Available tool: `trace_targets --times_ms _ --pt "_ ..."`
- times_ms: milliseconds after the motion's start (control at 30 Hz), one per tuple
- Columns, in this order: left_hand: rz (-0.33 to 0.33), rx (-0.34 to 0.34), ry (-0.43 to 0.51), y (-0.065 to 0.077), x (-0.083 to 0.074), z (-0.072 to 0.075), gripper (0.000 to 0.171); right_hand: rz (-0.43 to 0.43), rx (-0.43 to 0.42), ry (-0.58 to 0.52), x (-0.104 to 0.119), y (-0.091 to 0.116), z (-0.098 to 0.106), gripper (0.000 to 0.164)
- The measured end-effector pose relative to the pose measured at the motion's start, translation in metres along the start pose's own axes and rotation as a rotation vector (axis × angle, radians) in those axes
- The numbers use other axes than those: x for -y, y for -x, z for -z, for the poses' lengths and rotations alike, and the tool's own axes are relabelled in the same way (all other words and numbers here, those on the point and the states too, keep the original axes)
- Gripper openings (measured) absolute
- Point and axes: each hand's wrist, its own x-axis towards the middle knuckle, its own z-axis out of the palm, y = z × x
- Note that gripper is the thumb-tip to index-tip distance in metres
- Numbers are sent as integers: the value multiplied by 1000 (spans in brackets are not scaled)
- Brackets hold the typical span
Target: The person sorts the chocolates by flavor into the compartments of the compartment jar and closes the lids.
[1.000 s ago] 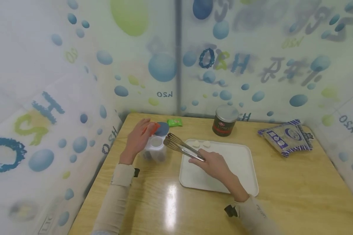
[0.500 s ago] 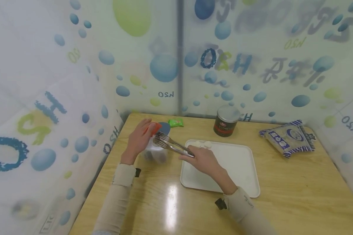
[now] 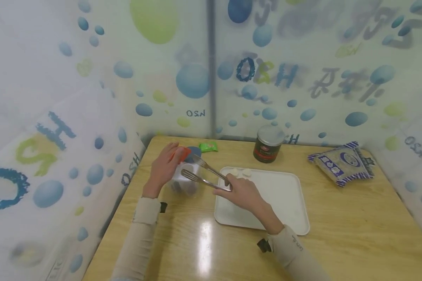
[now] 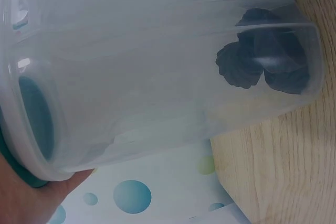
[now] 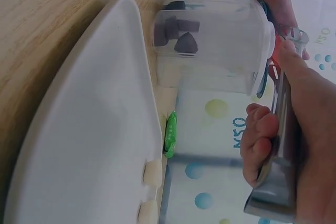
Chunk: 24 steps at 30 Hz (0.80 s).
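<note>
The table (image 3: 351, 226) carries a white tray (image 3: 278, 203) near its middle and, toward its far-left corner, a clear container (image 5: 220, 45). Metal tongs (image 3: 211, 183), clasped near the back by the right hand (image 3: 246, 193), likely for reach, stand parted over the opening. The left hand (image 3: 163, 164) grips the rim, probably for steadiness. Two pale pieces (image 5: 153, 173) lie along the tray's far edge.
</note>
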Motion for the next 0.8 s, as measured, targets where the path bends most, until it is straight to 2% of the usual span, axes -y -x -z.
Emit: trace_targets --times_ms 200,400,533,800 --pt "22 -7 2 1 1 0 69 -69 0 -40 -9 8 2 53" --pt "17 4 1 -1 -2 -2 69 -135 6 -91 -28 26 5 60" --pt "33 10 -2 0 -2 -4 70 -180 -15 -122 -46 43 5 68" --pt "22 -3 7 -1 -1 -2 66 -286 -122 -136 -97 86 13 67"
